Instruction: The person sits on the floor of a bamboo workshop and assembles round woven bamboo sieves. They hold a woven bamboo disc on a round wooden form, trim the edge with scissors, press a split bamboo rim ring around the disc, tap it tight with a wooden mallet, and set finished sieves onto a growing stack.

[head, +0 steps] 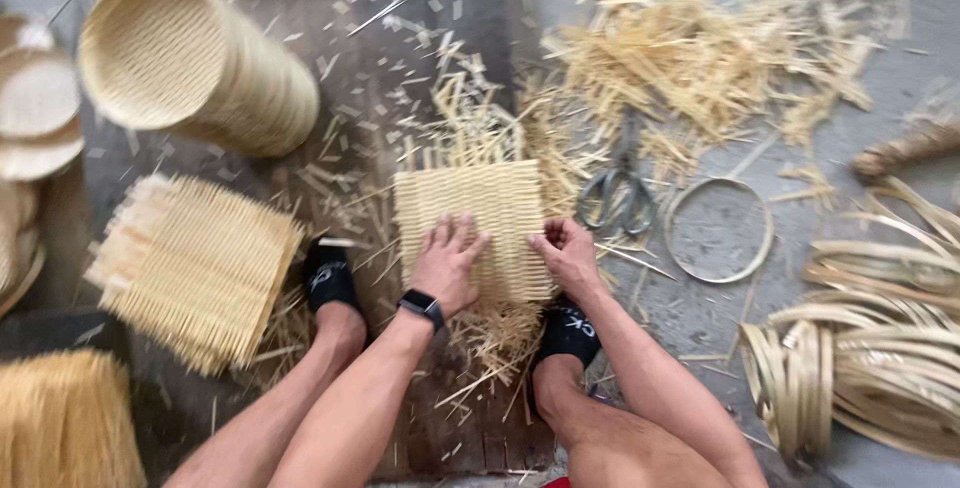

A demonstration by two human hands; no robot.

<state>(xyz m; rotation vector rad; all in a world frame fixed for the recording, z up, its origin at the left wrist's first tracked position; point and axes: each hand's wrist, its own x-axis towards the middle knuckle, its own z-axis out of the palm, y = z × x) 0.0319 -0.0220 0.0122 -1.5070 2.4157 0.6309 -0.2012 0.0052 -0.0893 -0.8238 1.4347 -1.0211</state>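
A square woven bamboo mat (pixel 480 213) lies on the wooden board between my two feet in black socks. My left hand (pixel 447 263), with a black watch on the wrist, presses flat on the mat's lower middle, fingers spread. My right hand (pixel 567 253) pinches the mat's lower right edge with curled fingers. Loose strip ends stick out of the mat's top and bottom.
A stack of woven mats (pixel 195 268) lies at the left, and a roll of stacked round trays (pixel 190 63) at the upper left. Scissors (pixel 618 193) and a bamboo ring (pixel 718 230) lie right of the mat. Bamboo hoops (pixel 870 368) pile at the right; scraps (pixel 700 48) litter the floor.
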